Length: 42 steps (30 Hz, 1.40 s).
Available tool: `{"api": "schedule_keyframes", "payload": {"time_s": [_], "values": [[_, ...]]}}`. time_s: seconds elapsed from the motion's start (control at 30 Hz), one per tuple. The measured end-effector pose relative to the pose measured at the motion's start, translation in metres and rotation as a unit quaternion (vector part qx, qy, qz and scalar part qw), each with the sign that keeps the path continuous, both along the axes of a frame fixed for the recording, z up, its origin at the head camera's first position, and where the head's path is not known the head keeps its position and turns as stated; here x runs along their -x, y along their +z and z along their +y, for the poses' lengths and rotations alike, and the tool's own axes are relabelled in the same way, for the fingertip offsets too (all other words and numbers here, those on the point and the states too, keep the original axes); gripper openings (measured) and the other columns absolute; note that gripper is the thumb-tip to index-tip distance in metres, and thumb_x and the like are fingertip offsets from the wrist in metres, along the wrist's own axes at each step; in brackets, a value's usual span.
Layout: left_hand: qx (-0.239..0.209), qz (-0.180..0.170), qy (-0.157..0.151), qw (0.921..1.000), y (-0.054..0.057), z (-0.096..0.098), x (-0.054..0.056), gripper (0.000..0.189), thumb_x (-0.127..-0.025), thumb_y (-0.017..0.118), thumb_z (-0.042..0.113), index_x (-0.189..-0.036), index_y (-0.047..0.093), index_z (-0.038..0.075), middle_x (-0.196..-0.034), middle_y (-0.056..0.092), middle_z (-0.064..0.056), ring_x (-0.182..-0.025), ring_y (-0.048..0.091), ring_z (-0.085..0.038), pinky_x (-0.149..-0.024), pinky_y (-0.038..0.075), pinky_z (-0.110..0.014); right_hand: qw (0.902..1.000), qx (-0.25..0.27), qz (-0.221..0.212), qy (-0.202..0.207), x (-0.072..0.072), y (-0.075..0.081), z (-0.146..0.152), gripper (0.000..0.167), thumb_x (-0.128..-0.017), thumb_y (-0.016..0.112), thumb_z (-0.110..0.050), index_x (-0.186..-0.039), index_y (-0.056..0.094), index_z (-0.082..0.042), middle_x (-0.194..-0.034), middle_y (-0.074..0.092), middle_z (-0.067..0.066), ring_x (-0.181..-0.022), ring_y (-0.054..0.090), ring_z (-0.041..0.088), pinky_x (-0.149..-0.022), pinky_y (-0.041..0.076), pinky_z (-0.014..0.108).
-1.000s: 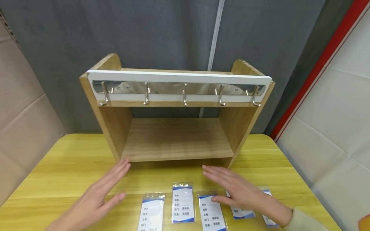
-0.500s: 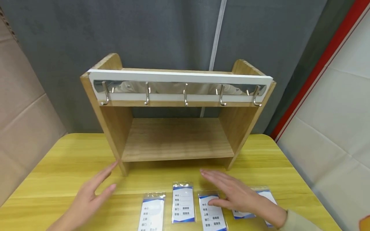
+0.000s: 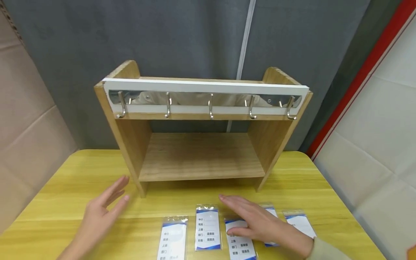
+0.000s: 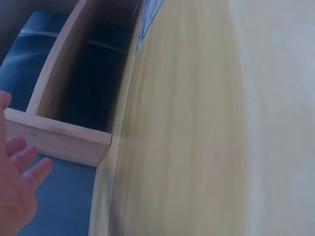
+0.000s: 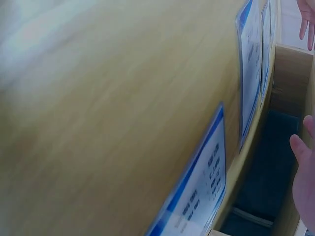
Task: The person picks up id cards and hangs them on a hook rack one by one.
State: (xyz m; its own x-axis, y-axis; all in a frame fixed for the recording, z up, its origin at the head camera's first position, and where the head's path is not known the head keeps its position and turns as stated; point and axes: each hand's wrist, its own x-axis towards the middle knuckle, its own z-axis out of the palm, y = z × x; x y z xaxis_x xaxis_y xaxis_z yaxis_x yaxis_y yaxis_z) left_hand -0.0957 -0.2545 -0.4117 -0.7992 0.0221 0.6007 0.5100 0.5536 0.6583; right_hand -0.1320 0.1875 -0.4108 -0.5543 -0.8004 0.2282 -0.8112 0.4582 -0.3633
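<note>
My left hand (image 3: 100, 215) hovers over the table at the left, fingers extended, near the left foot of a small wooden shelf (image 3: 201, 155). My right hand (image 3: 260, 222) holds nothing and is stretched over the badges, thumb apart from the fingers. Several clear-sleeved name badges with blue-and-white cards lie in a row: one at the left (image 3: 172, 240), another in the middle (image 3: 208, 228) and one at the far right (image 3: 299, 225). Beneath the right hand, a badge (image 3: 242, 249) and its neighbour (image 3: 271, 210) are partly covered. In the right wrist view, the right hand (image 5: 304, 184) shows at the edge.
Across the shelf's top front runs a white rail (image 3: 195, 86) with a mirror-like strip and several metal hooks (image 3: 211, 106). The shelf stands on a yellow wood-grain table (image 3: 58, 195). Behind hangs a grey curtain (image 3: 182, 39); pale panels flank both sides.
My left hand has drawn leftward from the shelf's lower front corner. My right hand has shifted slightly left and nearer, uncovering more of the two right-hand badges. The badges have stayed put.
</note>
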Motion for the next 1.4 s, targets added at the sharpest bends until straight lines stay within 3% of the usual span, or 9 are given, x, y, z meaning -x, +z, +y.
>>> {"api": "schedule_keyframes", "payload": {"time_s": [0.13,0.27,0.43,0.63,0.77,0.9,1.1,1.27,1.4], "values": [[-0.02,-0.003,0.007,0.9998,-0.001,0.003,0.005,0.066,-0.091,0.069,-0.013,-0.151,0.048,0.004,-0.144,0.057,-0.017,-0.117,0.059,0.007,-0.098,0.05,-0.012,0.9999,0.01,0.002,0.004,0.0,-0.002,-0.004,0.085,-0.096,0.073,-0.041,-0.163,0.026,-0.018,-0.163,0.038,0.001,-0.143,0.044,0.022,-0.113,0.048,0.049],[-0.05,0.008,0.003,0.9987,-0.003,0.007,0.012,0.068,-0.088,0.069,-0.017,-0.15,0.049,0.002,-0.144,0.057,-0.016,-0.122,0.059,0.002,-0.097,0.052,-0.014,0.9995,0.022,0.004,0.02,0.001,-0.005,-0.01,0.086,-0.095,0.075,-0.036,-0.163,0.027,-0.014,-0.162,0.039,0.003,-0.143,0.044,0.023,-0.113,0.048,0.049],[-0.081,0.029,0.007,0.9962,-0.006,0.015,0.022,0.07,-0.085,0.07,-0.021,-0.149,0.051,0.002,-0.143,0.058,-0.012,-0.122,0.06,0.0,-0.096,0.054,-0.015,0.9991,0.027,0.008,0.032,0.0,-0.01,-0.016,0.081,-0.099,0.069,-0.042,-0.162,0.029,-0.01,-0.161,0.042,0.007,-0.142,0.045,0.023,-0.113,0.049,0.047],[-0.109,0.025,0.022,0.9935,-0.005,0.027,0.03,0.069,-0.087,0.069,-0.019,-0.149,0.05,0.003,-0.141,0.057,-0.022,-0.12,0.06,0.002,-0.098,0.054,-0.018,0.9993,0.022,0.004,0.029,-0.001,-0.013,-0.025,0.081,-0.099,0.066,-0.048,-0.162,0.03,-0.012,-0.16,0.043,0.005,-0.142,0.046,0.022,-0.114,0.049,0.045],[-0.14,0.016,0.048,0.9888,-0.005,0.035,0.033,0.063,-0.091,0.068,-0.016,-0.148,0.052,0.004,-0.142,0.055,-0.022,-0.123,0.057,0.002,-0.098,0.052,-0.019,0.9994,0.017,-0.004,0.031,-0.001,-0.011,-0.03,0.079,-0.1,0.064,-0.048,-0.161,0.03,-0.011,-0.16,0.042,0.005,-0.142,0.046,0.023,-0.114,0.048,0.045],[-0.18,0.035,0.048,0.9818,-0.008,0.04,0.039,0.06,-0.09,0.066,-0.018,-0.146,0.053,0.002,-0.14,0.055,-0.025,-0.123,0.059,-0.002,-0.098,0.053,-0.021,0.9993,0.013,-0.027,0.023,0.0,-0.009,-0.034,0.078,-0.101,0.063,-0.047,-0.162,0.03,-0.012,-0.16,0.042,0.004,-0.142,0.046,0.022,-0.115,0.048,0.045],[-0.224,0.018,0.068,0.9721,-0.006,0.049,0.044,0.053,-0.094,0.066,-0.013,-0.144,0.056,0.005,-0.137,0.06,-0.023,-0.115,0.063,0.001,-0.096,0.055,-0.02,0.9987,0.023,-0.032,0.033,0.004,-0.008,-0.044,0.075,-0.101,0.064,-0.046,-0.161,0.033,-0.014,-0.158,0.046,0.004,-0.14,0.048,0.02,-0.115,0.047,0.04],[-0.229,-0.004,0.092,0.969,-0.006,0.051,0.049,0.051,-0.097,0.066,-0.006,-0.144,0.058,0.01,-0.138,0.061,-0.019,-0.116,0.063,-0.001,-0.097,0.055,-0.02,0.9974,0.034,-0.041,0.048,0.007,-0.009,-0.055,0.071,-0.102,0.062,-0.043,-0.159,0.036,-0.011,-0.153,0.051,0.006,-0.136,0.051,0.016,-0.114,0.049,0.035],[-0.222,-0.023,0.107,0.9688,-0.007,0.052,0.051,0.05,-0.098,0.068,0.0,-0.145,0.058,0.013,-0.138,0.062,-0.017,-0.115,0.063,-0.002,-0.096,0.055,-0.017,0.9952,0.041,-0.074,0.051,0.01,-0.008,-0.065,0.07,-0.102,0.062,-0.042,-0.158,0.037,-0.008,-0.147,0.056,0.005,-0.132,0.053,0.013,-0.113,0.049,0.032]]}}
